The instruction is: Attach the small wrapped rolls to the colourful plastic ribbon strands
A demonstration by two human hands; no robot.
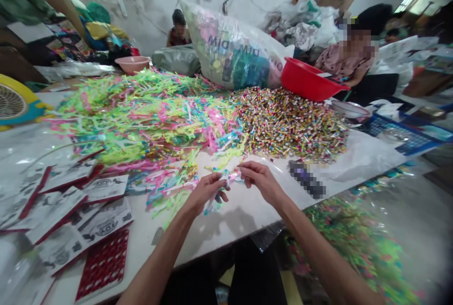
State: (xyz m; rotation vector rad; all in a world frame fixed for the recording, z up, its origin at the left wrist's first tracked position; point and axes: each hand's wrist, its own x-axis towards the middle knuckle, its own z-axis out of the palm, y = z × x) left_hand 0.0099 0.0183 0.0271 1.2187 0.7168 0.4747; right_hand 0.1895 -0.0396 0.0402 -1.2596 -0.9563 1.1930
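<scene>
Above the near part of the table, my left hand (205,191) is closed on a small pale translucent plastic strip (225,176), with light-blue ends hanging below the fingers. To its right, my right hand (261,178) pinches with thumb and forefinger; what lies between the fingertips is too small to make out. A little pink and blue shows in the narrow gap between the hands. Just beyond them lies a big heap of neon green, pink and blue plastic strips (141,116). Right of that heap is a pile of small multicoloured cylindrical pieces (290,123).
Printed cards (106,220) and a red perforated tray (102,262) lie at left, near a yellow fan (14,102). A red basin (311,78), a large clear sack (233,50) and a blue basket (399,130) stand farther back. Two people sit across the table.
</scene>
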